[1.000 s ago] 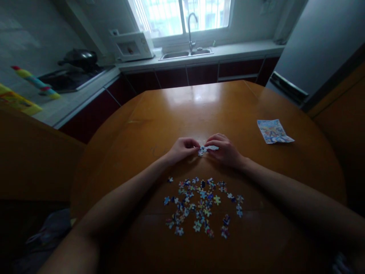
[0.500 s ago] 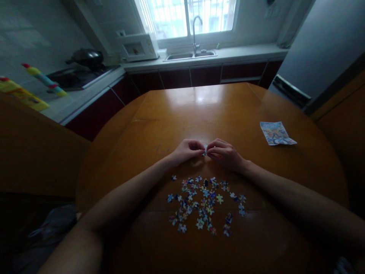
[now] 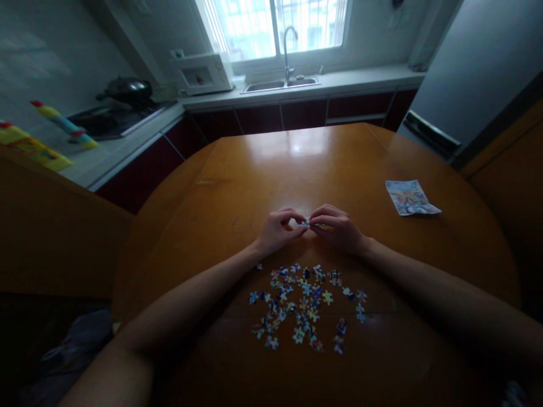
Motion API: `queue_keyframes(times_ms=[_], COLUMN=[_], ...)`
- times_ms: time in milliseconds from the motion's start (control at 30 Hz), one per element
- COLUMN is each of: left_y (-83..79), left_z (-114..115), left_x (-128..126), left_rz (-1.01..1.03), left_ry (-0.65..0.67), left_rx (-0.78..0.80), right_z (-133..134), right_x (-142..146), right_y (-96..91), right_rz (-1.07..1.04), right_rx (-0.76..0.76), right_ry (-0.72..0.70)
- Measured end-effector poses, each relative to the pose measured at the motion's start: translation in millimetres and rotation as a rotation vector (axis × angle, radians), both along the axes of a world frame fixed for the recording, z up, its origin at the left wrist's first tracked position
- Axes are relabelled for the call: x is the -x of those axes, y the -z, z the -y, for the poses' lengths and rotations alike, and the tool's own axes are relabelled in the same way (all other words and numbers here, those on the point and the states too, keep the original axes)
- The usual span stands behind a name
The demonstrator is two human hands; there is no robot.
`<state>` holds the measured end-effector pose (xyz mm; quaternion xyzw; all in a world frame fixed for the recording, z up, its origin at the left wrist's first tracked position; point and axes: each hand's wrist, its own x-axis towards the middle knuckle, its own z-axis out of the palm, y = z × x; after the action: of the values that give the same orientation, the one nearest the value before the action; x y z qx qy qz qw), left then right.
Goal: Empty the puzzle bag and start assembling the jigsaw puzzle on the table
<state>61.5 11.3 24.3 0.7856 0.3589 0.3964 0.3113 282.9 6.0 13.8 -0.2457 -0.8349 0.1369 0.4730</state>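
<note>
Left hand and right hand tightly pinching puzzle pieces, long axis unclear, knobbed loose pieces nearside of hands, glossy wooden surface

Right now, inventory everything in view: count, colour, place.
Loose puzzle pieces: many, multicoloured, table's near half.
Held puzzle pieces: count unclear, pale, between hands.
Printed sheet: one, bluish, table's right.
Table: one, brown, centre.
Containers: two, yellowish, left.
Pot: one, black, on stove.
Stove: one, black, left.
Microwave: one, white, back.
Sink: one, silver, back.
Faucet: one, silver, back.
Window: one, whitish, back.
Tall appliance: one, grey, right.
Cabinets: several, dark red, under counter.
Counter: one, pale, left-back.
Left hand: one, bare, mid-table.
Right hand: one, bare, mid-table.
</note>
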Motion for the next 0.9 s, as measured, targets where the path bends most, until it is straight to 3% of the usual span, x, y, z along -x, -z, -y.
queue_keyframes(times_ms=[267,567,900], left_y=[3.7,12.3,12.6], left_z=[-12.4,-15.5,-17.6], left_x=[9.2,12.5,13.8], left_rz=[-0.213,-0.309,-0.315], left_ry=[0.015,0.124,0.147], left_rx=[-0.217,-0.269,-0.236], right_z=[-6.2,-8.1,-6.9], right_x=[-7.9,-8.0,-7.8], right_y=[5.8,13.8,12.6], right_rz=[0.053,0.276,0.314], right_rx=[0.039,0.029,0.043], right_ry=[0.075,0.076,0.049])
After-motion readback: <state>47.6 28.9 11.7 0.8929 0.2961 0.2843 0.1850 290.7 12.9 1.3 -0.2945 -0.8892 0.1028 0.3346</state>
